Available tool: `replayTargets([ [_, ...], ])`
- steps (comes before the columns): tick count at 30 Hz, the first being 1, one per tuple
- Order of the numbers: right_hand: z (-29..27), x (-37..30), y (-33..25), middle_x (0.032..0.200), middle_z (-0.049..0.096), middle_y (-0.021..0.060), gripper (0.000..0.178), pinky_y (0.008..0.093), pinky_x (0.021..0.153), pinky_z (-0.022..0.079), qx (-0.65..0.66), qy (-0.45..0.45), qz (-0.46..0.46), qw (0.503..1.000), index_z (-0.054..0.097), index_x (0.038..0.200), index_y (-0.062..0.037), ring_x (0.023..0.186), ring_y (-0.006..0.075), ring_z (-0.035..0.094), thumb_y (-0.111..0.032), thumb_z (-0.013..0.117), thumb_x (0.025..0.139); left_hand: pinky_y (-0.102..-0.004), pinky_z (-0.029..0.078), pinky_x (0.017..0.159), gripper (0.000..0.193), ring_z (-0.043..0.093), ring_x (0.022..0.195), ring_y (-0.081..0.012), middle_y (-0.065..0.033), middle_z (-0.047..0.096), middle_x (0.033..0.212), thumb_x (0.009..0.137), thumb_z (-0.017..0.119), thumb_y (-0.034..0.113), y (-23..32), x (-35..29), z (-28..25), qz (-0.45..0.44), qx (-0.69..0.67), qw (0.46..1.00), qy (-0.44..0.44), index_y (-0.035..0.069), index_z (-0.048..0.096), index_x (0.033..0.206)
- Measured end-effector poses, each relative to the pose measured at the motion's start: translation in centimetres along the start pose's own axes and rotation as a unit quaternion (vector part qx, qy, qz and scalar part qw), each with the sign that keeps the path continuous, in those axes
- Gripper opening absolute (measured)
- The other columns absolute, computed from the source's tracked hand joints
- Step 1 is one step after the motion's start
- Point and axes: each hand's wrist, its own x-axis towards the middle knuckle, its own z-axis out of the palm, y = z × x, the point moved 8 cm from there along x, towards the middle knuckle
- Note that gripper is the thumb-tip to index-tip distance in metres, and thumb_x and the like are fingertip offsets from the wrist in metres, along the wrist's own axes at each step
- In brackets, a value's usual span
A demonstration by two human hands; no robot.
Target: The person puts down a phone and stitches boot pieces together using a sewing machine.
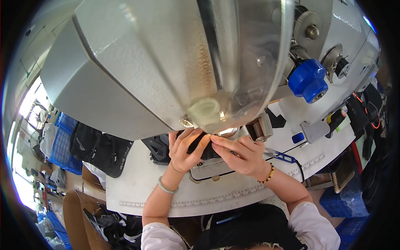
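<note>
Under the head of a large grey sewing machine (125, 75), my two hands meet close to the needle area. My left hand (185, 150) is closed, with thumb and fingers pressed on a piece of black fabric (195, 143). The thumb and forefinger of my right hand (243, 154) pinch together at the right edge of that piece, almost touching the left thumb. Its other fingers are curled. The needle and whatever the right fingertips hold are mostly hidden by the hands and a clear plastic guard (254, 54).
Blue-handled thread snips (285, 156) lie right of my right wrist. A printed ruler (225, 196) curves along the white tabletop (129, 187). A blue knob (308, 81) juts from the machine. Black bags (100, 150) and a blue crate (64, 154) stand left; a cardboard box (77, 216) sits below.
</note>
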Motion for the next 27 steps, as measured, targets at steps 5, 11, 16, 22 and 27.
replayTargets([
  [5,0.1,0.1,0.0,0.098,0.067,-0.0045,0.018,0.0181,0.043,0.028,0.005,-0.008,0.011,1.000,0.062,0.081,-0.0130,0.051,0.0081,0.037,-0.010,0.073,0.067,-0.0376,0.043,0.071,0.035,0.062,0.089,-0.0254,-0.0096,0.061,0.098,0.067,0.061,0.008,-0.4,-1.5,0.3,0.000,-0.005,1.000,0.021,0.004,0.058,0.102],
  [11,0.5,-0.9,0.5,0.066,0.048,-0.0091,0.023,0.0239,0.051,0.025,0.003,-0.008,0.036,0.999,0.065,0.087,-0.0172,0.055,0.0077,0.041,-0.014,0.069,0.065,-0.0372,0.044,0.076,0.028,0.061,0.091,-0.0232,-0.0097,0.061,0.102,0.071,0.061,0.002,0.2,-1.4,0.2,0.015,0.100,0.994,-0.033,0.009,0.062,0.098],
  [16,0.6,-0.9,0.6,0.064,0.046,-0.0099,0.022,0.0239,0.050,0.025,0.001,-0.010,0.036,0.999,0.065,0.087,-0.0176,0.054,0.0072,0.041,-0.014,0.070,0.066,-0.0335,0.048,0.068,0.022,0.063,0.085,-0.0238,-0.0101,0.063,0.094,0.073,0.060,0.002,0.1,-0.2,-0.2,0.028,0.080,0.996,-0.019,0.009,0.064,0.094],
  [22,0.4,0.1,0.4,0.096,0.067,-0.0040,0.022,0.0215,0.045,0.024,0.003,-0.009,0.022,1.000,0.061,0.088,-0.0131,0.051,0.0075,0.039,-0.008,0.073,0.069,-0.0337,0.050,0.065,0.029,0.064,0.082,-0.0255,-0.0115,0.064,0.091,0.069,0.059,0.000,-0.3,-0.1,-0.4,0.014,0.049,0.999,-0.009,0.006,0.064,0.097],
  [27,0.8,-0.6,0.7,0.083,0.060,-0.0074,0.023,0.0226,0.048,0.027,0.008,-0.008,0.038,0.999,0.064,0.089,-0.0148,0.054,0.0078,0.041,-0.010,0.071,0.068,-0.0346,0.051,0.066,0.032,0.064,0.082,-0.0256,-0.0118,0.064,0.091,0.067,0.057,-0.002,-0.1,0.2,-0.5,0.006,0.043,0.999,-0.010,0.005,0.064,0.097],
])
